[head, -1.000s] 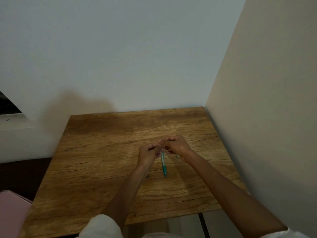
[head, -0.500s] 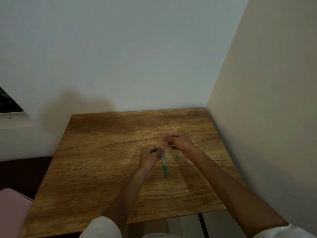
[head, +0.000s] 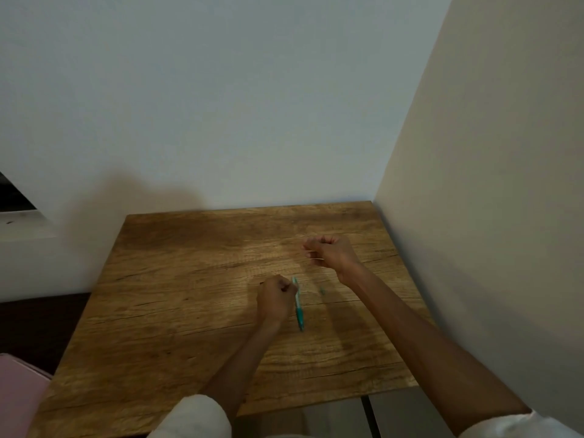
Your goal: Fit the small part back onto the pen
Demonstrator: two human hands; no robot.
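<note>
A teal pen points toward me over the wooden table. My left hand is curled beside the pen's far end and seems to pinch it there. My right hand is raised farther back and to the right, fingers curled, pinching a thin pale rod that sticks out to the left of the fist. A small teal piece lies on the table between my two forearms. What the rod is stays too blurred to tell.
The table stands in a corner, with a pale wall behind it and a beige wall close on the right. A pink object shows at the lower left, past the table's edge.
My hands were together over the pen's far end. The right hand has drawn back and to the right with the thin rod; the left hand stayed by the pen.
</note>
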